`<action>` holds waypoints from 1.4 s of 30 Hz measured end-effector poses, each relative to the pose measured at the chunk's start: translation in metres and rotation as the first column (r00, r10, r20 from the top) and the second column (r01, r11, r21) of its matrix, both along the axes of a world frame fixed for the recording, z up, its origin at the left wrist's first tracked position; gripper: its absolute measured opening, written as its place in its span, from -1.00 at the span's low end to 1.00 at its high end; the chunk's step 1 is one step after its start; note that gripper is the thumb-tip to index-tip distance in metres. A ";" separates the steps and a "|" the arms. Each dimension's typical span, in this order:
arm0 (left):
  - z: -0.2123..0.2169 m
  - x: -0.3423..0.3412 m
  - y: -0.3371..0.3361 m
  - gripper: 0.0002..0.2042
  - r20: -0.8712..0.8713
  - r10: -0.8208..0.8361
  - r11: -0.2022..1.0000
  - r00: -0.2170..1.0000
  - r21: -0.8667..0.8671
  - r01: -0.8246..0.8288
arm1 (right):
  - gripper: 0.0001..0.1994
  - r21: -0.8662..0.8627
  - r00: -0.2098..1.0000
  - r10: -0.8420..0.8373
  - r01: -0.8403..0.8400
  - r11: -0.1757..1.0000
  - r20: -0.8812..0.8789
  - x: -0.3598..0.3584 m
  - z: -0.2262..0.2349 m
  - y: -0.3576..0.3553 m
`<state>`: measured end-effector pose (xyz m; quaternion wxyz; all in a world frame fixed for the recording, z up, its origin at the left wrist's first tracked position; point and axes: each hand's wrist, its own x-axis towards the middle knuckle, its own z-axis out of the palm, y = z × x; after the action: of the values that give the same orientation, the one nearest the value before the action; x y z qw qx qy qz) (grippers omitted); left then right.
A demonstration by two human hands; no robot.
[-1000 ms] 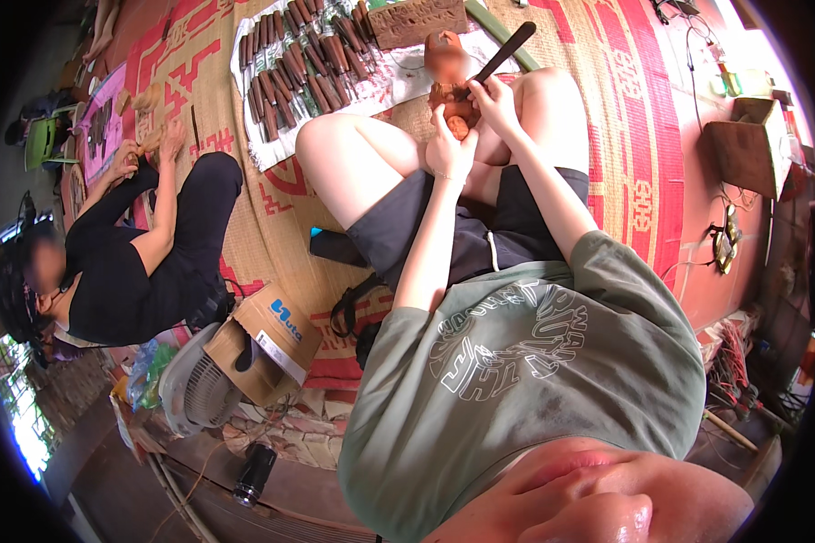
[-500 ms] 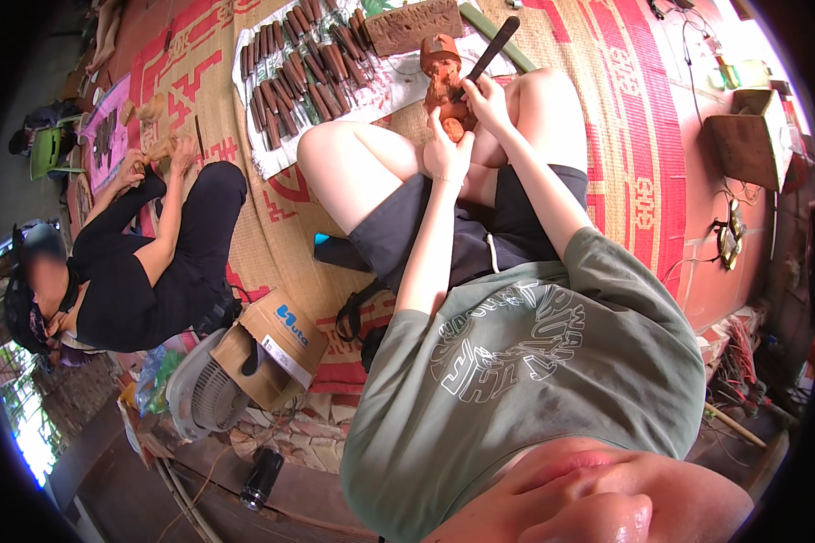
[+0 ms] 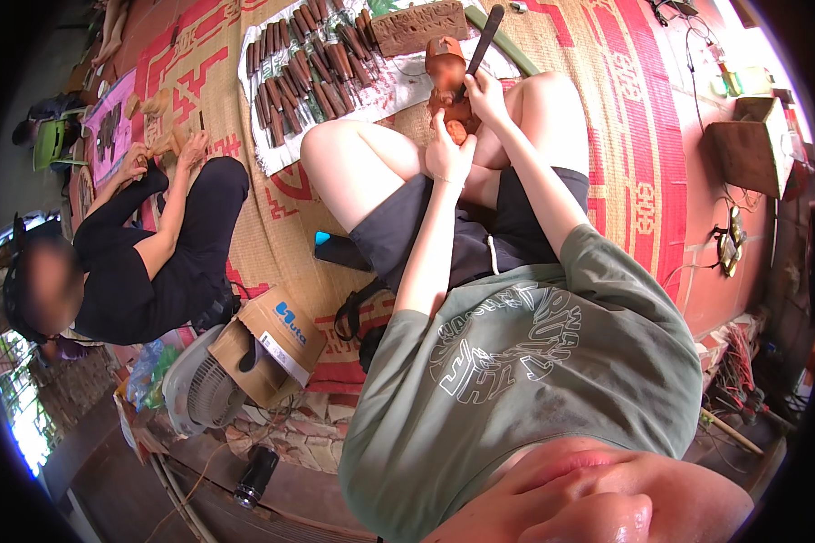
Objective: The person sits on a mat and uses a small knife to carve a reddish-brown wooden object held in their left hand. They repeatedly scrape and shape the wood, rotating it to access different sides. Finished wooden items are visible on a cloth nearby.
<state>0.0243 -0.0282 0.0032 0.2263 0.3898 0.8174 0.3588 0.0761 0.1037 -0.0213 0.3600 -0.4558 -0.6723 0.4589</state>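
Between my bent knees stands a reddish-brown carved wooden figure [image 3: 445,61] with a squared top. My left hand [image 3: 449,156] is closed around its lower part, fingers wrapped on the near side. In my right hand [image 3: 487,101] is a long, dark, flat tool [image 3: 487,42], its rounded end pointing up and away. The tool's lower end is hidden by my fingers and the figure, against its right side. Just beyond lie several wooden-handled carving tools [image 3: 306,65] in rows on a white cloth [image 3: 261,156].
A carved wooden block [image 3: 418,29] and a green strip [image 3: 507,43] lie past the figure. At left another person [image 3: 154,262] sits holding a pale wood carving [image 3: 170,141]. A phone [image 3: 340,251], an open cardboard box [image 3: 285,339] and a fan [image 3: 199,385] are left of me; a wooden box [image 3: 750,147] stands right.
The dark tool stands slightly steeper, and my right hand has shifted a little at the figure's side. My left hand keeps its hold. The other person's head has turned.
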 end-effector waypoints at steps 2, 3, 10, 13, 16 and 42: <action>0.001 0.000 0.000 -0.31 0.001 -0.004 1.000 1.000 -0.002 0.004 | -0.82 -0.072 0.999 -0.020 0.024 0.997 0.048 0.002 -0.004 0.006; 0.001 0.000 0.000 -0.31 0.002 -0.009 1.000 1.000 -0.003 0.009 | -0.81 -0.058 1.000 -0.017 0.016 0.998 0.000 0.003 -0.010 0.008; 0.001 -0.001 -0.001 -0.30 0.004 -0.060 0.998 0.998 0.013 0.060 | -0.81 -0.210 0.986 0.037 -0.070 0.975 -0.161 0.015 -0.024 0.004; 0.003 -0.002 -0.001 -0.31 0.018 -0.065 0.998 0.998 -0.016 0.065 | -0.83 -0.127 0.995 0.065 -0.074 0.989 -0.076 0.016 -0.012 0.000; 0.005 -0.003 0.000 -0.31 0.025 -0.069 0.996 0.997 -0.051 0.070 | -0.84 -0.053 1.000 0.013 -0.013 0.998 0.000 0.011 -0.005 -0.003; -0.007 0.001 0.004 -0.31 0.010 -0.038 0.991 0.999 0.127 0.036 | -0.81 0.125 0.998 0.060 -0.060 0.990 0.008 0.021 0.005 -0.013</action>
<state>0.0257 -0.0243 -0.0042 0.2129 0.4162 0.7841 0.4082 0.0976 0.0907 -0.0161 0.3723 -0.4130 -0.7140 0.4254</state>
